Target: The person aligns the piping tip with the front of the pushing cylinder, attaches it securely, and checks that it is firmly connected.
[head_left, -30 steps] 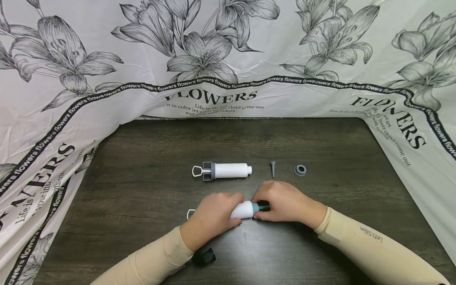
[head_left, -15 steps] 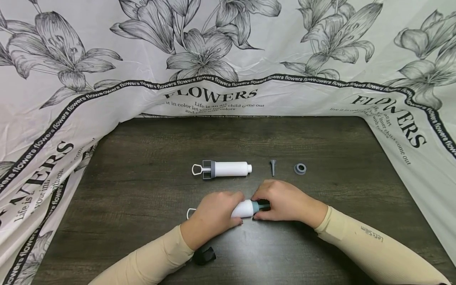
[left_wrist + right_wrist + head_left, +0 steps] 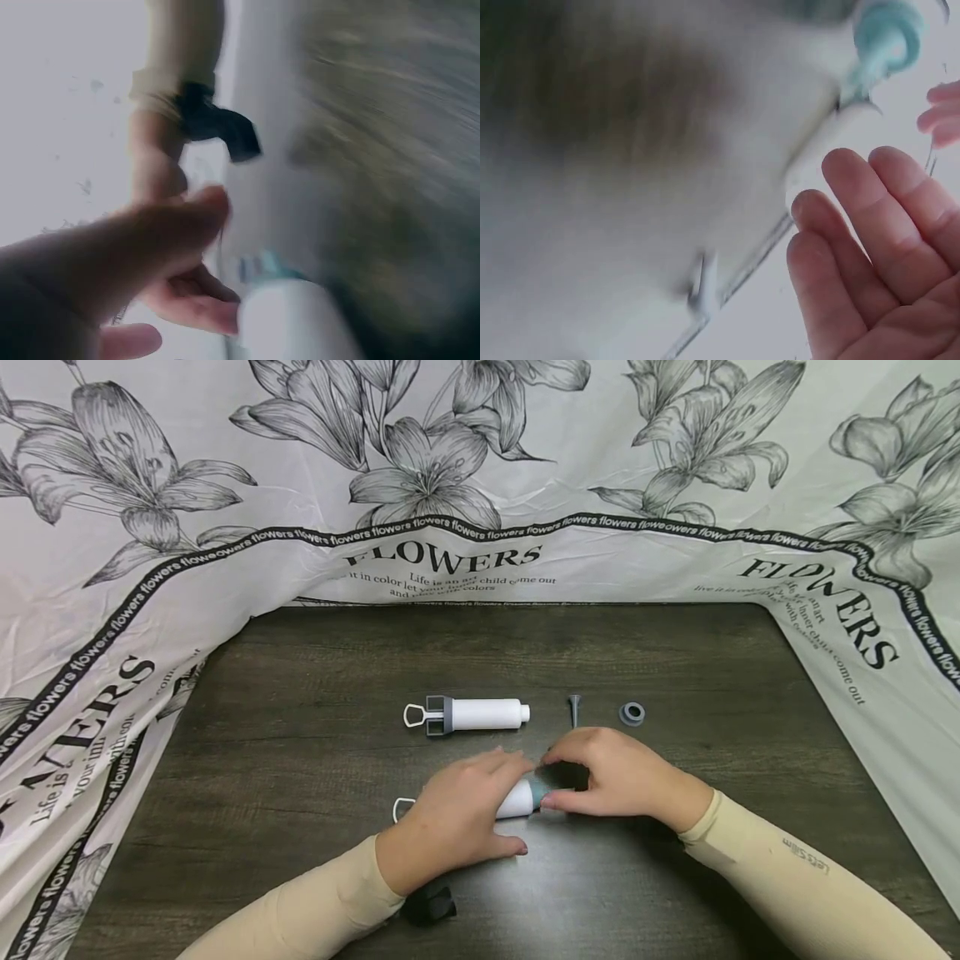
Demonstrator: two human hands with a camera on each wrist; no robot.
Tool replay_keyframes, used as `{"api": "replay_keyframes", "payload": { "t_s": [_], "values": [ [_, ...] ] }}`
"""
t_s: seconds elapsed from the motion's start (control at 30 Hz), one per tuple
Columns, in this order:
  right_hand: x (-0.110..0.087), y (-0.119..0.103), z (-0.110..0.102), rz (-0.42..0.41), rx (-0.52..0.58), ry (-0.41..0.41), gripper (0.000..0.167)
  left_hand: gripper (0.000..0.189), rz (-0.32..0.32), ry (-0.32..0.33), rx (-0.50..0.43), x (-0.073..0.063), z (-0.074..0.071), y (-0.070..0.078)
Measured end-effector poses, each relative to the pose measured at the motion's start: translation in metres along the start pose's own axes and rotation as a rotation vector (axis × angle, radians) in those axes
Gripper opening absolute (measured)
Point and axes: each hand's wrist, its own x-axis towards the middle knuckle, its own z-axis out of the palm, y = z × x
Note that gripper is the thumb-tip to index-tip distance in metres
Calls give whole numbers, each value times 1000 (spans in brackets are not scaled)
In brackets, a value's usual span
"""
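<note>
A white syringe-like tube with a teal end piece lies on the table. My left hand is over its middle, thumb spread away from it, and a white loop handle shows beyond the hand. Beside the teal end, my right hand has its thumb and fingers apart. In the right wrist view the teal nozzle appears clear of the right fingers, which are extended. The left wrist view is blurred, with the white barrel below the left thumb.
Behind the hands lies a second white syringe-like tube with a grey collar and loop handle. To its right are a grey cone nozzle and a grey ring. Floral-printed cloth borders the dark wooden table.
Both hands have loosened from the tube: the left thumb has swung outward and the right hand has shifted right off the teal end. The tube has stayed in place.
</note>
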Motion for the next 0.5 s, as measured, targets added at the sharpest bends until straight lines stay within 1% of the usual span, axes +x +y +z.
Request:
{"api": "replay_keyframes", "payload": {
  "t_s": [0.07,0.13,0.2,0.27,0.37,0.43,0.5],
  "values": [
    [-5,6,-11,37,-15,32,40,83,31,4,-11,5,-8,6],
    [-10,12,-23,104,-40,67,36,78,69,-4,-24,12,-17,13],
    [-16,19,-35,192,-69,104,31,68,103,-20,-62,24,-24,17],
    [-23,26,-44,282,-98,140,28,58,125,-41,-98,39,-28,18],
    [-31,37,-52,403,-124,189,26,44,150,-55,-148,64,-30,14],
    [-36,45,-53,470,-137,207,28,39,146,-67,-143,79,-27,8],
    [-40,53,-52,523,-146,213,30,38,128,-92,-114,90,-25,2]
  ]
}}
